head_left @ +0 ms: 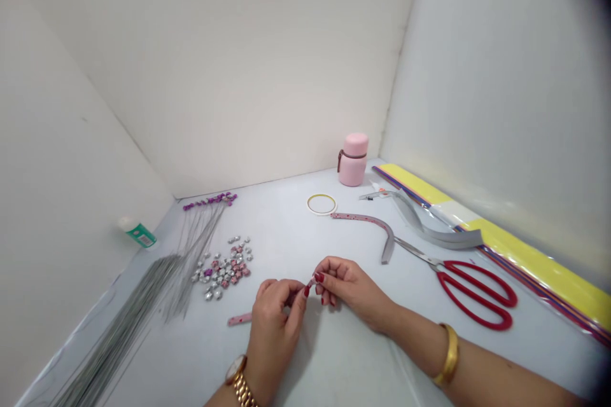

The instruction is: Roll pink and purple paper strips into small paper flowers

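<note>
A pink paper strip [239, 319] sticks out to the left from behind my left hand [280, 315], whose thumb and fingers are pinched together. My right hand [351, 289] meets it at the fingertips, also pinching. Between the two sets of fingertips a small pink piece of the strip shows, mostly covered by the fingers; its exact shape is hard to make out. Left of my hands lie small folded stars [224, 273], silver and pink, with a purple one among them. Beyond my right hand rests a curved bundle of patterned pink strips [367, 219].
Red-handled scissors [477, 292] lie at the right, near grey strips [443, 238] and yellow packaged sheets [525, 251]. Behind are a tape roll [321, 205] and a pink bottle [353, 161]. At left are wire stems [128, 318], purple-tipped stems [210, 201] and a green-white tube [142, 235].
</note>
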The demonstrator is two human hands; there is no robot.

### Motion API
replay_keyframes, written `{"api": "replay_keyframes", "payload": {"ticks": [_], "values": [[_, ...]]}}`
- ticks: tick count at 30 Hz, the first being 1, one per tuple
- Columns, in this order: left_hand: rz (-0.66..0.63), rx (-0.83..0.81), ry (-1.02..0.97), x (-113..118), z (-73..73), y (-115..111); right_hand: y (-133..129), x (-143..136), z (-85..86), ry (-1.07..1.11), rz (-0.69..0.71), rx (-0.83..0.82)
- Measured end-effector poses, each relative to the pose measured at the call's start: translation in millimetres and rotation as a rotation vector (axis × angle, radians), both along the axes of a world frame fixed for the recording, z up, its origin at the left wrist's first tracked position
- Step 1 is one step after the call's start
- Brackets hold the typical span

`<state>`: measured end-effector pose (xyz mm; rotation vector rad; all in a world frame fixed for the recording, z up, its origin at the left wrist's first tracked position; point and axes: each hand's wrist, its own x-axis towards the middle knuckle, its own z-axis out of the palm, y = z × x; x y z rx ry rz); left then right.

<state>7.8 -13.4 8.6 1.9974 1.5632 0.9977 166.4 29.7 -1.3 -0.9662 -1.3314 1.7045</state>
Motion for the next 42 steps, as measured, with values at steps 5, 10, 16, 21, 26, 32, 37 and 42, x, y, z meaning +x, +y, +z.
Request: {"api": "replay_keyframes", "payload": {"ticks": [5, 10, 16, 21, 26, 32, 37, 42], "values": [[-0.087, -0.220, -0.212, 6, 2.2, -4, 0, 1, 1.2, -0.010, 0.021, -0.046], [-0.063, -0.718, -0.725, 14, 6.0, -4, 0, 2, -1.0, 0.001, 0.031, -0.057], [-0.061, -0.497, -0.727, 10, -3.8, 1, 1, 2, -4.5, -0.020, 0.043, -0.048], [-0.099, -0.392, -0.662, 7, -8.1, 2, -2, 1, -2.8, -0.050, 0.102, -0.017], [-0.078, -0.446, -0.769, 8, -7.6, 3, -4, -2, -2.6, -0.080, 0.069, 0.024], [-0.089, -0.439, -0.752, 11, -2.7, 1, -6, -2, -3.3, -0.126, 0.106, 0.052], [-0.042, -0.401, -0.674, 11, 0.4, 1, -8, -1, 0.3, -0.199, 0.131, 0.135], [-0.026, -0.511, -0.790, 9, -1.2, 4, -10, 0, 3.7, -0.391, 0.091, 0.419]]}}
